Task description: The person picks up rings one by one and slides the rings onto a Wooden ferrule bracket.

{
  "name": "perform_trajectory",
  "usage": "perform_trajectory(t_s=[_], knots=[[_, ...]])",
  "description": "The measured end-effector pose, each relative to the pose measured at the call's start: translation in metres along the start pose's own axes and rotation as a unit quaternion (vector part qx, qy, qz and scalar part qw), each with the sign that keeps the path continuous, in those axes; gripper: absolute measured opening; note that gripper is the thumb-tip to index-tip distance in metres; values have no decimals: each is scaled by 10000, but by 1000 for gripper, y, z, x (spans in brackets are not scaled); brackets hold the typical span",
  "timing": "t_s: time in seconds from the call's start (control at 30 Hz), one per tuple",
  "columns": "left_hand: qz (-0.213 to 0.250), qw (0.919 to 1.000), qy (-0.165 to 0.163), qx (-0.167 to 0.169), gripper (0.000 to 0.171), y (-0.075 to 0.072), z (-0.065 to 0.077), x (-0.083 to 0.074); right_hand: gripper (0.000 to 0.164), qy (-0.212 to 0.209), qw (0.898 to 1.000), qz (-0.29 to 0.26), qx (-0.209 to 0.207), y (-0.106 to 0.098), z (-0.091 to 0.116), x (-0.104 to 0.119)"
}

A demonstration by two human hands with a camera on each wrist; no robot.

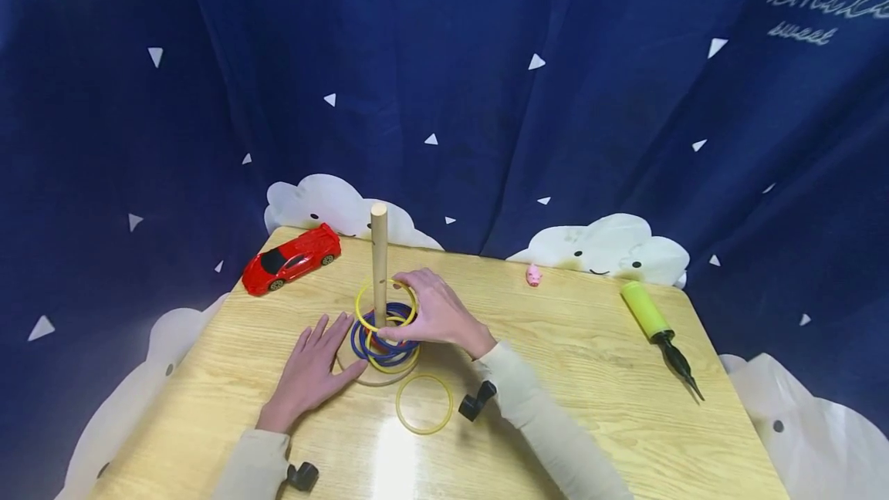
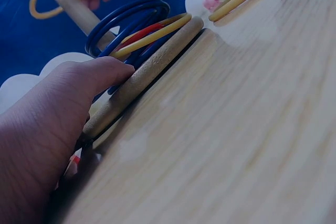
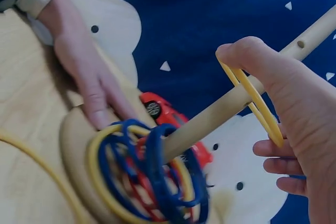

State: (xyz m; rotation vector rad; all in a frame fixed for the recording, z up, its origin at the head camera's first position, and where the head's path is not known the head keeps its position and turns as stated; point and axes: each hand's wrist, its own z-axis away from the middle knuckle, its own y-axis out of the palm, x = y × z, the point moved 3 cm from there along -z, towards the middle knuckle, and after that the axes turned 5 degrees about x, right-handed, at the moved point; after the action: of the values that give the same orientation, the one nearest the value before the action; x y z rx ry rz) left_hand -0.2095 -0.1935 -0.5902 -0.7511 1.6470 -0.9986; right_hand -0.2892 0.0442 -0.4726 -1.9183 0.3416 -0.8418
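My right hand (image 1: pixel 444 313) pinches a yellow ring (image 3: pixel 257 100) between thumb and fingers. That ring encircles the upright wooden peg (image 1: pixel 379 261), partway up and tilted, above the pile. Around the foot of the peg lie several blue rings (image 3: pixel 153 156), with red and yellow ones among them, leaning unevenly. My left hand (image 1: pixel 312 369) rests at the left edge of the round wooden base (image 2: pixel 157 59), fingers extended, its thumb (image 2: pixel 113 72) against the rim in the left wrist view. Another yellow ring (image 1: pixel 425 433) lies flat on the table in front of the base.
A red toy car (image 1: pixel 295 259) sits at the table's back left corner. Toward the back stands a small pink pig (image 1: pixel 533 275). A yellow-green hand pump (image 1: pixel 646 311) with a black nozzle lies at the right. Behind the wooden table (image 1: pixel 556 376) hangs a blue curtain (image 1: pixel 444 83).
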Motion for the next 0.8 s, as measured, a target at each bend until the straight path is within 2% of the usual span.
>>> perform_trajectory(t_s=[0.27, 0.53, 0.8], knots=[[-31, 10000, 43, -23, 93, 1, 0, 2, 95, 114, 9998, 147, 49, 33, 9, -8], [-44, 10000, 39, -41, 92, 1, 0, 3, 94, 246, 9992, 276, 148, 51, 12, -10], [-12, 10000, 27, 18, 93, 1, 1, 2, 101, 563, 9980, -290, -91, 55, 33, -17]])
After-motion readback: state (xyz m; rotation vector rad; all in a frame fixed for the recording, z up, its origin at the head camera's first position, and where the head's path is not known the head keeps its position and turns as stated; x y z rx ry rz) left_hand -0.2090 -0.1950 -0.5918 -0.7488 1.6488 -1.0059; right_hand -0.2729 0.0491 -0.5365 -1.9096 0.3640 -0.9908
